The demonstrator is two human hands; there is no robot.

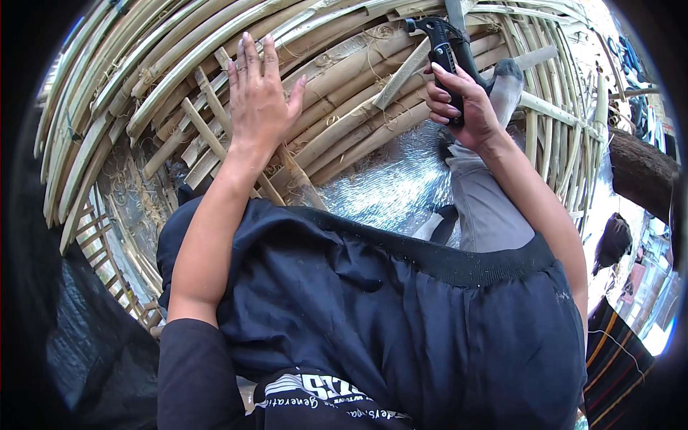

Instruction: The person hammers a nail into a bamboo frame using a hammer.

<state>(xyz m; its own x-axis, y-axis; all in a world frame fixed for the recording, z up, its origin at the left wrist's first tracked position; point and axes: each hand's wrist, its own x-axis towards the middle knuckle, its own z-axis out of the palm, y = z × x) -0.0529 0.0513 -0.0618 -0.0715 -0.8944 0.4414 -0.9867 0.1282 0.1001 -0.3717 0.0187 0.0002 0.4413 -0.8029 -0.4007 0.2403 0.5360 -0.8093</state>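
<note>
Head | hammer point(441, 56): small pale marking | dark shirt point(197, 376): white lettering point(326, 387)

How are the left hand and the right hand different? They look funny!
The left hand has its fingers stretched out, while the right hand has its fingers curled. The right hand grips a black hammer; the left hand holds nothing that shows, and is over the bamboo strips. Both hands are bare.

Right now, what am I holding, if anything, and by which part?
Your right hand holds a black hammer by its handle; your left hand holds nothing.
</note>
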